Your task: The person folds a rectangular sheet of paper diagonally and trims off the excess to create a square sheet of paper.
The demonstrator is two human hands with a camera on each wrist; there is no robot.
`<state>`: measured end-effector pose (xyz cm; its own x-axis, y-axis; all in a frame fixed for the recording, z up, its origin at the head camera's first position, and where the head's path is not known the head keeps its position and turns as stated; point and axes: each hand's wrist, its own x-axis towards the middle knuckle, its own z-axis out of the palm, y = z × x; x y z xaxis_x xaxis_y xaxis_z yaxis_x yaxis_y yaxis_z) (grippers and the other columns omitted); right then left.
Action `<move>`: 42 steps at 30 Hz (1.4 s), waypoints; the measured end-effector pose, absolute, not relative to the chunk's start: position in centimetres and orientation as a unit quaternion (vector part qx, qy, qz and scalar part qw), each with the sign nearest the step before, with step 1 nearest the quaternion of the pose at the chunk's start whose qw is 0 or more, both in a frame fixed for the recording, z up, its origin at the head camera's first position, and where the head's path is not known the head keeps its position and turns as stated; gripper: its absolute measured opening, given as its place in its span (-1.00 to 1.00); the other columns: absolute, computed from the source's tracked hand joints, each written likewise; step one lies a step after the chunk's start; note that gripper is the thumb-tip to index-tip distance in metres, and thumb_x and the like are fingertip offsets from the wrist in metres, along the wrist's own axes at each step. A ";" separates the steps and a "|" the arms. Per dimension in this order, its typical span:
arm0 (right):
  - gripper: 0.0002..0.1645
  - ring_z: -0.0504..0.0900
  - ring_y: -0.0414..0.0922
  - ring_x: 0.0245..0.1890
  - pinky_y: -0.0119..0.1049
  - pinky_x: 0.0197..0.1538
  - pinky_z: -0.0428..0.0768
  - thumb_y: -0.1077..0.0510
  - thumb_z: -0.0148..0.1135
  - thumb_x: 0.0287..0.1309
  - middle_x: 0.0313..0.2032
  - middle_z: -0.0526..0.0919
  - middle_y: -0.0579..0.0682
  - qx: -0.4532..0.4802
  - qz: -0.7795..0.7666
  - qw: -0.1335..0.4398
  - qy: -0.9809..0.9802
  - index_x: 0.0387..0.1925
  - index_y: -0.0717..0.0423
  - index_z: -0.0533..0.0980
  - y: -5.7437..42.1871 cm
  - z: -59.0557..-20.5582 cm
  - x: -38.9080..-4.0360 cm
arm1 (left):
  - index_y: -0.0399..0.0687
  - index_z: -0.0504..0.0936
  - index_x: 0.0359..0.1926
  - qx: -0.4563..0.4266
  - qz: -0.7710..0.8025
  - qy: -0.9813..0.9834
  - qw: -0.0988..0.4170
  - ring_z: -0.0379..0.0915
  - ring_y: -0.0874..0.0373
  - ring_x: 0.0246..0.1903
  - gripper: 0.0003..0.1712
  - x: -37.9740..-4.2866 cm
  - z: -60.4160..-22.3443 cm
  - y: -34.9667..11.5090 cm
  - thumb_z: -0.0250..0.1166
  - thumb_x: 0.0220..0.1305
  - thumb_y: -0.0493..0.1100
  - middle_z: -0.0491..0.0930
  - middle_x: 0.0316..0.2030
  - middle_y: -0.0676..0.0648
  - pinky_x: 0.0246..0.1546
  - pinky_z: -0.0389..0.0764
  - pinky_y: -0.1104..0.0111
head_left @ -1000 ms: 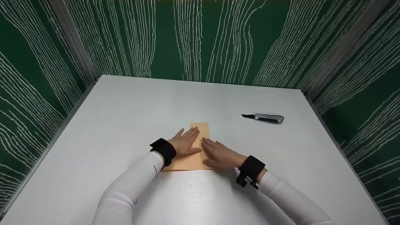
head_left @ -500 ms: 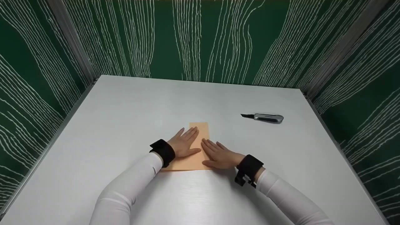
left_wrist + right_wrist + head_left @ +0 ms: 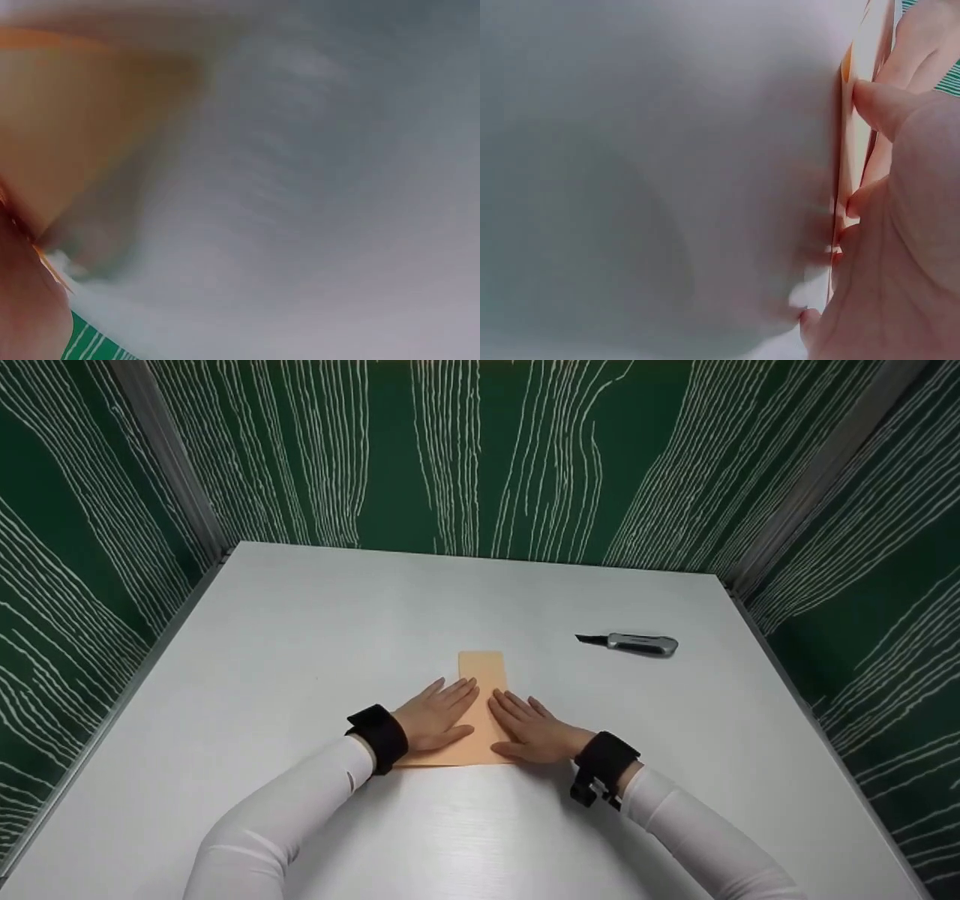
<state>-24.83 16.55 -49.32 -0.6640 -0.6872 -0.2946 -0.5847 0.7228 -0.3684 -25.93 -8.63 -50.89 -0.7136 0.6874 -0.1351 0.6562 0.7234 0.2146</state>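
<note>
A folded sheet of light orange paper (image 3: 480, 664) lies on the white table, its narrow upper part showing beyond the fingers. My left hand (image 3: 435, 716) rests flat on its left part, fingers straight and pointing up and right. From the other side my right hand (image 3: 536, 733) presses along the paper's right edge with straight fingers. In the right wrist view the fingertips of the right hand (image 3: 900, 187) touch the layered paper edge (image 3: 847, 142). In the left wrist view a blurred corner of the paper (image 3: 97, 120) shows beside part of a hand.
A grey utility knife (image 3: 643, 644) with its dark blade out lies on the white table (image 3: 337, 607), to the right beyond the hands. Green walls (image 3: 397, 457) with white wavy lines enclose the table at the back and sides. A black band sits on each wrist.
My left hand has slid slightly down and left over the paper. The right hand stays nearly in place along the right edge. The paper has shifted slightly right in view.
</note>
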 end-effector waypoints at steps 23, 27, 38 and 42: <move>-0.06 -0.19 0.24 0.67 0.26 0.65 -0.12 -0.13 -0.01 0.56 0.65 -0.21 0.26 -0.326 -0.163 0.210 0.907 0.62 0.27 -0.13 19.2 -49.6 -25.3 | -0.16 -0.07 0.65 0.372 0.077 0.920 0.100 -0.21 0.02 0.67 -0.18 -26.1 -51.6 -7.5 -0.14 0.63 0.19 -0.13 0.67 -0.12 0.68 -0.17 0.06; -0.08 -0.14 0.24 0.66 0.23 0.65 -0.10 -0.14 0.00 0.55 0.64 -0.12 0.25 -0.306 -0.198 0.184 0.913 0.62 0.27 -0.07 19.9 -49.8 -25.9 | -0.19 -0.03 0.64 0.377 0.076 0.919 0.092 -0.17 0.00 0.67 -0.19 -25.9 -51.3 -7.5 -0.12 0.62 0.17 -0.09 0.66 -0.15 0.68 -0.14 0.04; -0.18 -0.05 0.35 0.61 0.26 0.63 -0.07 0.05 0.03 0.55 0.58 0.02 0.42 -0.197 -0.238 0.038 0.950 0.57 0.41 -0.01 27.1 -49.5 -30.9 | -0.18 -0.05 0.64 0.384 0.086 0.915 0.087 -0.18 -0.01 0.67 -0.18 -26.3 -51.8 -7.5 -0.15 0.62 0.18 -0.11 0.66 -0.15 0.68 -0.14 0.03; -0.18 -0.02 0.39 0.59 0.26 0.62 -0.04 0.07 0.02 0.55 0.56 0.03 0.47 -0.162 -0.201 0.020 0.966 0.57 0.43 -0.02 30.2 -49.5 -32.3 | -0.18 -0.06 0.64 0.382 0.083 0.915 0.095 -0.20 -0.01 0.67 -0.19 -26.2 -51.5 -7.4 -0.14 0.62 0.17 -0.12 0.67 -0.15 0.68 -0.15 0.02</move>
<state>-32.32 30.19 -49.49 -0.9466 -0.3214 0.0259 -0.3051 0.8667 -0.3946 -26.18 -7.38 -51.51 -0.6897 0.7157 -0.1098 0.6841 0.6938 0.2250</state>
